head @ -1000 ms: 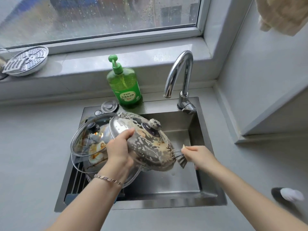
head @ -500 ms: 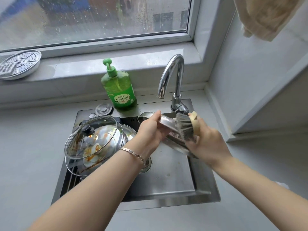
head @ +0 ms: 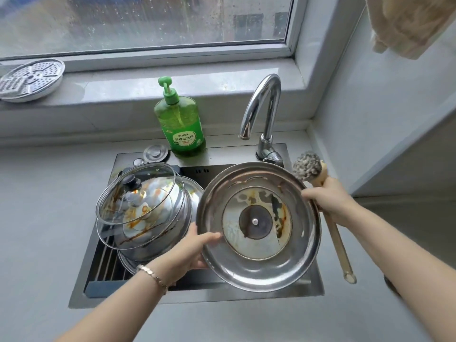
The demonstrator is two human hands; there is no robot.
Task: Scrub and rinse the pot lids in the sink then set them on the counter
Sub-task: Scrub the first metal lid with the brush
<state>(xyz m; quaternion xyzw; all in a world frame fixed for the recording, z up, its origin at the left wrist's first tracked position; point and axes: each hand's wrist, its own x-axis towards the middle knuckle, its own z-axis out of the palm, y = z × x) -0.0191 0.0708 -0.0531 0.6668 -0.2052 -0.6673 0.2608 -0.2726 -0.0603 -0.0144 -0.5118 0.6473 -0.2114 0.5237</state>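
Closest to us, our left hand (head: 190,250) grips the lower left rim of the steel lid (head: 259,267), thumb laid across its inner face and fingers hidden behind. Our right hand (head: 328,201) is curled around the handle of the brush (head: 336,239), its fingers also touching the lid's right rim. The bristle head pokes up beyond that rim, off the metal.

The lid is held tilted over the right half of the sink (head: 246,296), underside toward us. Brown streaks ring the dark centre disc and trail along the inner circle, so this face looks unscrubbed.

To do this step well, we judge that the left hand should take the lid's weight alone, freeing the right to bring the bristles down. Small circles around the centre disc and along the raised seam should lift what is caught there. Keeping the lid low over the basin would contain any splashes, and wet steel may slip, so the grip needs to be firm.

Farther back on the left, a glass lid (head: 148,193) leans on stained metal lids (head: 180,218) piled over a rack (head: 106,262); they wait their turn. Behind them stand the soap bottle (head: 181,124) and the faucet (head: 266,102), with no water showing at its spout. The counter (head: 49,218) around the sink holds no washed lid that we can see.
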